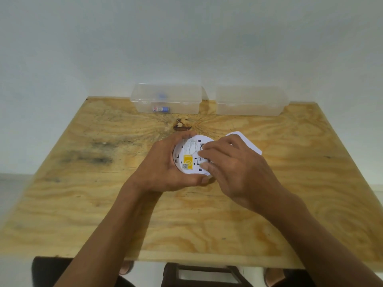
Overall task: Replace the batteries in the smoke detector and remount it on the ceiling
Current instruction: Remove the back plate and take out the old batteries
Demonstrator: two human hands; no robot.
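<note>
A round white smoke detector (189, 154) lies back side up over the middle of the plywood table (103, 193), showing a yellow label with a QR code. My left hand (163, 168) is wrapped around its left and near rim, gripping it. My right hand (234, 162) rests on the detector's right part, fingertips pressing on its back; what is under the fingers is hidden. A white flat mounting plate (251, 145) lies just behind my right hand. Batteries (161, 109) lie in a clear plastic box (165, 100) at the table's far edge.
A second clear plastic box (250, 103) stands at the far right of the table, against the white wall. A dark knot (182, 124) marks the wood just beyond the detector. Below the near table edge a dark stool (203, 274) and feet show.
</note>
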